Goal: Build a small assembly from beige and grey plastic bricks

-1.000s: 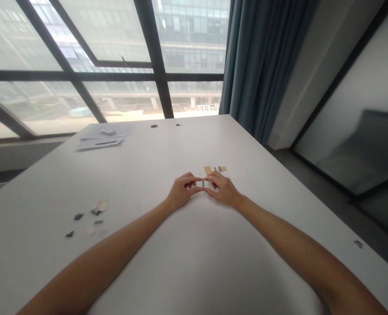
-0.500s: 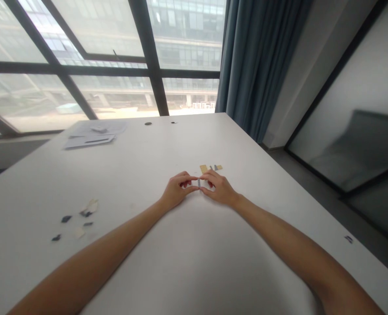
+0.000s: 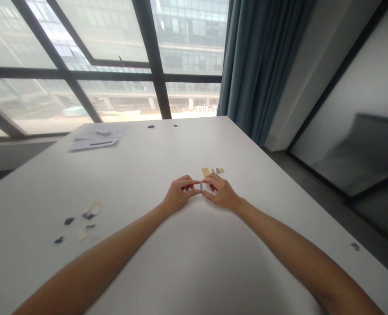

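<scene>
Between my two hands is a small narrow grey strip (image 3: pixel 200 187), standing roughly lengthwise on the white table (image 3: pixel 187 253). My left hand (image 3: pixel 180 192) pinches it from the left with thumb and fingertip. From the right, my right hand (image 3: pixel 222 192) grips the same strip with thumb and index finger. Just behind the right hand lie a yellow patterned piece (image 3: pixel 205 172) and a smaller yellow piece (image 3: pixel 221 170), with a grey piece (image 3: pixel 217 171) beside it. The strip's exact kind is too small to tell.
Several dark and cream scraps, among them a dark scrap (image 3: pixel 69 221) and a cream scrap (image 3: pixel 82 235), lie at left. Papers (image 3: pixel 95 142) rest at the far left. A dark disc (image 3: pixel 151 127) is near the back edge; a small dark item (image 3: pixel 355 246) lies near the right edge.
The whole view has shifted slightly, with the scene sitting a little lower and to the right. Both hands keep the same pinch on the grey strip.
</scene>
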`<state>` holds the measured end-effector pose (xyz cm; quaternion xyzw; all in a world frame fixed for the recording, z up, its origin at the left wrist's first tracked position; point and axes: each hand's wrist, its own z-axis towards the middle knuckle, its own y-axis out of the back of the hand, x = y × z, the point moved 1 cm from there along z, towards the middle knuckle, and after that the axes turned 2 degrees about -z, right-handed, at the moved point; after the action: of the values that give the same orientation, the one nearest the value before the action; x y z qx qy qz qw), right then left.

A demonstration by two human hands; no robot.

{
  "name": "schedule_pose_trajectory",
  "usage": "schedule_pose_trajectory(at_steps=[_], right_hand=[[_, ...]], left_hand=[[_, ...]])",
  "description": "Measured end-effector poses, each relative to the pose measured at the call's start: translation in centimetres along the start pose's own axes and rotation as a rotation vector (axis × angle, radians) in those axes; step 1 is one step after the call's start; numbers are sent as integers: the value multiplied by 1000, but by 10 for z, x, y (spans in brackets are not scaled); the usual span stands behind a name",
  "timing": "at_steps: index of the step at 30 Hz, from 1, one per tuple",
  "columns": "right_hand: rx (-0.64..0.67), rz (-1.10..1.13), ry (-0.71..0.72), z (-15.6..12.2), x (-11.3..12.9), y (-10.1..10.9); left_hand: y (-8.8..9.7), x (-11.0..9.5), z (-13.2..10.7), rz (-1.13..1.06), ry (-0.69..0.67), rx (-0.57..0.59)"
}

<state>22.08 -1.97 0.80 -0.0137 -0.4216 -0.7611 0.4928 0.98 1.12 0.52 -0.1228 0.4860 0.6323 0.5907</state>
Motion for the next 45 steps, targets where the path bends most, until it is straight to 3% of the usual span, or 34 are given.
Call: schedule_pose_trajectory(at_steps=[45], right_hand=[[-105, 50, -31, 0, -13, -4]], left_hand=[[-3, 2, -1, -30, -5, 23]])
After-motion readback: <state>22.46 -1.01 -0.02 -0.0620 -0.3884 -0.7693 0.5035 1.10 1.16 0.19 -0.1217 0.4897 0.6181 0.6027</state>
